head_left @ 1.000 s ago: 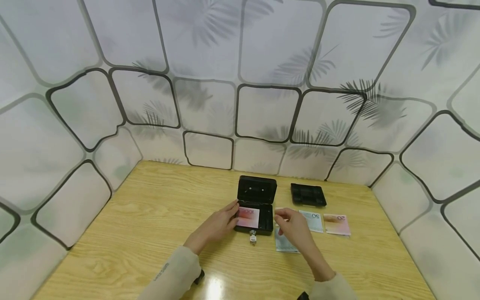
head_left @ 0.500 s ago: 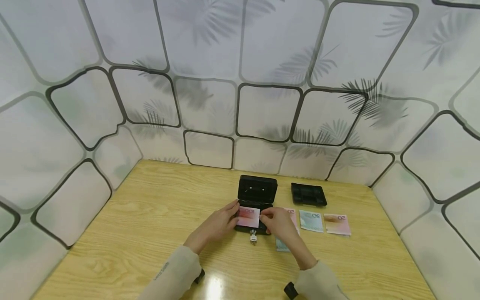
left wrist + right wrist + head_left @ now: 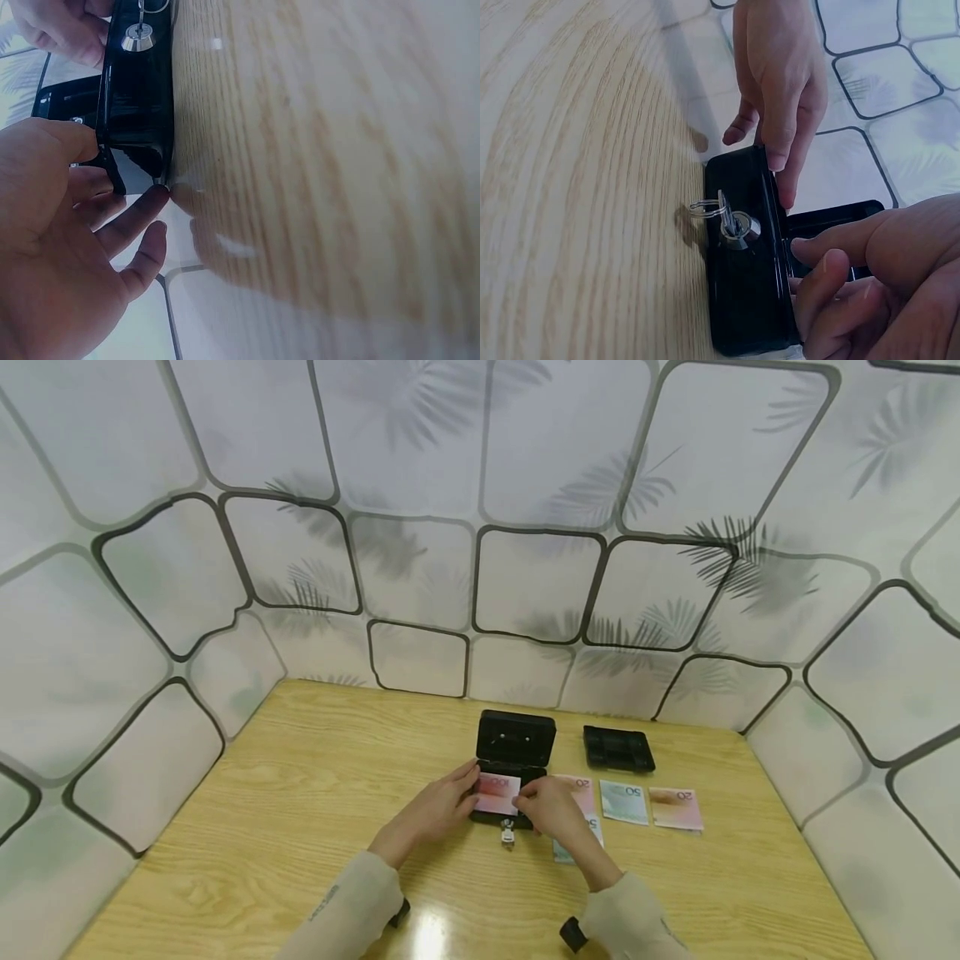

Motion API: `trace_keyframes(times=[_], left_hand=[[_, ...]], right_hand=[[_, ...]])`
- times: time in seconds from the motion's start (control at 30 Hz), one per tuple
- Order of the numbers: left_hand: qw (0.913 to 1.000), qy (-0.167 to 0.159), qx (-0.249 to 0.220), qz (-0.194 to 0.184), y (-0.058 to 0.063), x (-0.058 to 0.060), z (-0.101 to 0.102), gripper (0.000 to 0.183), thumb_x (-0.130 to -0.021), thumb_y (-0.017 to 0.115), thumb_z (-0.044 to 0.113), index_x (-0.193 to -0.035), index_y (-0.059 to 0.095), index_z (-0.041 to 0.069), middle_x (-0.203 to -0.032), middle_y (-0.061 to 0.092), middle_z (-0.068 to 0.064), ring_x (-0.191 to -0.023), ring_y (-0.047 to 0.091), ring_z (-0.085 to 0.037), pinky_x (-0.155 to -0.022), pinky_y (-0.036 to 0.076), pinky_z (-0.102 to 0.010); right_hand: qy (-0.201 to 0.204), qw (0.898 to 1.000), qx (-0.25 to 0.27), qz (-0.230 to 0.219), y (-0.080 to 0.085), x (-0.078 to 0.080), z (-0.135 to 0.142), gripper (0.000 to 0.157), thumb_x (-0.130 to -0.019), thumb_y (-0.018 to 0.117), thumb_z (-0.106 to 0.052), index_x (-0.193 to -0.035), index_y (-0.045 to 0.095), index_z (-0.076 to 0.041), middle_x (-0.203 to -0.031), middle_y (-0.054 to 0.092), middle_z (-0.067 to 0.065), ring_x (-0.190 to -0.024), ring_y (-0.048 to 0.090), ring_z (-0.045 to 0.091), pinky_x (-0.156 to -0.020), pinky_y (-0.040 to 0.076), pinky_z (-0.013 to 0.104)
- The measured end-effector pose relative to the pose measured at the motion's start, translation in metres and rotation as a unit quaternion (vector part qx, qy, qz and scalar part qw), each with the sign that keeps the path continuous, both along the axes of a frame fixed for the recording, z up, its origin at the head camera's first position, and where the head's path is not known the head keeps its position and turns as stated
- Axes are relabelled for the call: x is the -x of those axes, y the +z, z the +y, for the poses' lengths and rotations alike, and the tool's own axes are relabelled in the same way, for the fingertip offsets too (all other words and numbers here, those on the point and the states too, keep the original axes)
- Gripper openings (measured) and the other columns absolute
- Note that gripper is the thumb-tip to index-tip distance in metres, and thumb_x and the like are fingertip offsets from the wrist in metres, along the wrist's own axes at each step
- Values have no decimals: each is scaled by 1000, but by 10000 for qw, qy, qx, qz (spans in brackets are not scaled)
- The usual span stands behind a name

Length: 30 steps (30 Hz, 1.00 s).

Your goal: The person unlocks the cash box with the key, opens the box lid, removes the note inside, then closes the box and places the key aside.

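A black cash box [image 3: 534,772] stands with its lid [image 3: 516,739] raised, and a pink 100 banknote [image 3: 497,793] lies inside. My left hand [image 3: 442,802] grips the box's left side. In the left wrist view its thumb lies over the rim, with other fingers [image 3: 139,221] against the side wall. At the note's right edge, my right hand [image 3: 553,810] reaches into the box with curled fingers. The right wrist view shows its thumb and index finger close together at the rim; I cannot tell whether they pinch the note. Keys [image 3: 726,214] hang from the front lock [image 3: 740,229].
Right of the box lie a pink 20 note [image 3: 582,787], a blue-green 50 note [image 3: 564,852] partly behind my right hand, another 50 note [image 3: 624,802] and another 20 note [image 3: 676,808]. A black compartment tray [image 3: 618,749] sits behind them. A patterned curtain wall borders the wooden table [image 3: 337,735].
My right hand has moved left from the notes on the table to the right edge of the 100 note in the box. The left hand has stayed at the box's side.
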State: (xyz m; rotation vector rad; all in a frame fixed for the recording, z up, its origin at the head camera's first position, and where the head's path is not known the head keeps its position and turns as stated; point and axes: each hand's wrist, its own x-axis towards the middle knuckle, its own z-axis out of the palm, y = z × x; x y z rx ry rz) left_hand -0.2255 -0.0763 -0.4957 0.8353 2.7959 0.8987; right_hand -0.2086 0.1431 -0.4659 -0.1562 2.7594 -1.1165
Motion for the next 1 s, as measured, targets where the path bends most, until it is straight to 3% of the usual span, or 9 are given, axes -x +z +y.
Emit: trace_keyframes(times=[0.17, 0.3, 0.37, 0.63, 0.8, 1.0], left_hand=[[10000, 7, 18, -17, 0, 0, 0, 54, -108, 55, 18, -154, 41, -6, -165, 33, -16, -144, 42, -36, -115, 40, -48], [10000, 16, 18, -31, 0, 0, 1, 55, -108, 55, 18, -155, 40, -6, -166, 32, -15, -144, 42, -36, -115, 39, -49], [10000, 29, 22, -33, 0, 0, 0, 55, -108, 55, 19, -155, 40, -6, -166, 32, -15, -144, 42, -36, -115, 39, -48], [10000, -38, 15, 14, -2, 1, 0, 55, -108, 56, 18, -154, 41, -7, -165, 33, -17, -144, 43, -37, -115, 40, -49], [10000, -61, -5, 50, -2, 1, 0, 55, -108, 56, 17, -154, 41, -8, -165, 33, -18, -143, 43, -37, -115, 40, -49], [9999, -98, -20, 110, -1, 0, -1, 54, -108, 56, 16, -153, 41, -9, -164, 33, -19, -143, 43, -38, -114, 40, -49]], right_hand=[[-52, 9999, 137, -13, -1, 1, -3, 16, -96, 70, -8, -104, 76, 4, -64, 66, 8, -42, 56, 16, -53, 50, 29], [-328, 9970, 704, -7, 0, 2, -3, 28, -97, 69, -4, -119, 69, 13, -89, 74, 11, -48, 60, 17, -51, 51, 29], [-473, 9938, 1006, -28, -1, 3, -3, 33, -96, 68, -3, -124, 65, 15, -93, 75, 13, -50, 60, 16, -49, 50, 28], [-626, 9845, 1640, -56, -6, 7, -5, 31, -95, 67, 0, -120, 66, 17, -75, 70, 9, -49, 58, 19, -46, 43, 26], [-521, 9875, 1483, 122, -10, 11, -8, 15, -96, 68, -4, -102, 76, 8, -62, 62, 9, -47, 52, 14, -45, 38, 25], [-566, 9925, 1016, 380, -12, 13, -13, 13, -95, 71, -9, -95, 78, 2, -67, 63, -1, -54, 55, 9, -49, 46, 24]])
